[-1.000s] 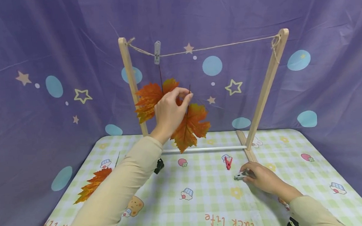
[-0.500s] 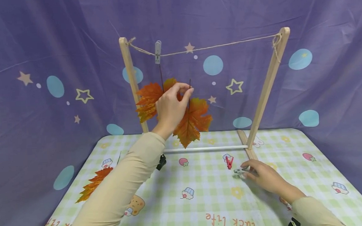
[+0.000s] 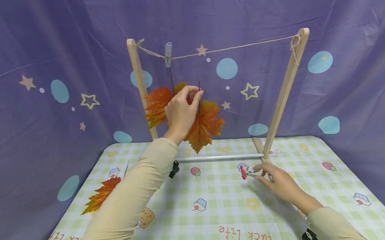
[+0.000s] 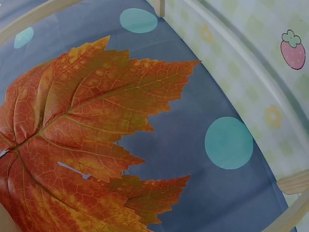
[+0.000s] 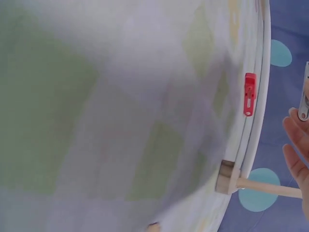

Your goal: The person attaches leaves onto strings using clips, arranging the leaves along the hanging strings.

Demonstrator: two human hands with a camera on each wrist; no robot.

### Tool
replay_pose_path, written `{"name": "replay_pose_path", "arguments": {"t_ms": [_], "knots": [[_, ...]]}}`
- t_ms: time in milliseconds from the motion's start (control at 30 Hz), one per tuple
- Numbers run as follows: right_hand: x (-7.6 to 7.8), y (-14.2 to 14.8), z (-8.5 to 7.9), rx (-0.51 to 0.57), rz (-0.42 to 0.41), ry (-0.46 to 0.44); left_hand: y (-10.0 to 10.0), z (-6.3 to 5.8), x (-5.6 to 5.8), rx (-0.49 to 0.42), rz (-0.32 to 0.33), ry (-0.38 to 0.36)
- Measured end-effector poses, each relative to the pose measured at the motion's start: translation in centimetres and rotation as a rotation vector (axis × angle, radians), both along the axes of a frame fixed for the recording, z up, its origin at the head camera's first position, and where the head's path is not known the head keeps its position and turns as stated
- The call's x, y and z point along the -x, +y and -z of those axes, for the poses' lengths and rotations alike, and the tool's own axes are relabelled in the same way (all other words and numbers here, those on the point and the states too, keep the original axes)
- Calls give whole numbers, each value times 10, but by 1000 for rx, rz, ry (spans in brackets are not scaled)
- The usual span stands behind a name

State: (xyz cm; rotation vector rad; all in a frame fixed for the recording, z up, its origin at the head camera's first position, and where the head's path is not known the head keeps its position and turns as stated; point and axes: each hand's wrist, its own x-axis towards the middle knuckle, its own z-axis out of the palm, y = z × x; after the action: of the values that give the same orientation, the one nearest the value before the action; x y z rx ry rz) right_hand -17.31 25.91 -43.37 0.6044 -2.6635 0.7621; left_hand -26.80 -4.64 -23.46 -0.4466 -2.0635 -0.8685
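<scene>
My left hand (image 3: 180, 111) pinches an orange maple leaf (image 3: 205, 123) by its thin dark stem, below the twine (image 3: 234, 48). The leaf (image 4: 91, 104) fills much of the left wrist view. Partly behind that hand, another maple leaf (image 3: 157, 104) hangs from the twine by a grey clothespin (image 3: 168, 55). My right hand (image 3: 280, 182) holds a second grey clothespin (image 3: 250, 174) between thumb and fingers, over the table's right side; the pin (image 5: 304, 99) shows at the right wrist view's edge. In the head view it overlaps a red clothespin (image 3: 243, 172) lying on the cloth.
The twine runs between two wooden posts (image 3: 285, 94), joined low down by a white rod (image 3: 220, 157). A third maple leaf (image 3: 100, 196) lies at the table's left, partly hidden by my left sleeve. Behind stands a purple curtain (image 3: 188, 16).
My left hand has risen a little with its leaf. The right hand has moved slightly away from me, bringing its grey clothespin up to the red one in the head view.
</scene>
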Motion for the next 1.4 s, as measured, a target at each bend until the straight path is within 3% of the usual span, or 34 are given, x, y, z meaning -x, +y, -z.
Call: {"name": "replay_pose_path", "arguments": {"t_ms": [267, 633, 1400], "knots": [[5, -10, -11, 8, 28, 99, 5, -2, 1, -21, -5, 3], [16, -17, -40, 38, -15, 212, 6, -3, 1, -25, 2, -3], [44, -50, -99, 129, -40, 286, 7, -9, 5, 3, -16, -16]]}}
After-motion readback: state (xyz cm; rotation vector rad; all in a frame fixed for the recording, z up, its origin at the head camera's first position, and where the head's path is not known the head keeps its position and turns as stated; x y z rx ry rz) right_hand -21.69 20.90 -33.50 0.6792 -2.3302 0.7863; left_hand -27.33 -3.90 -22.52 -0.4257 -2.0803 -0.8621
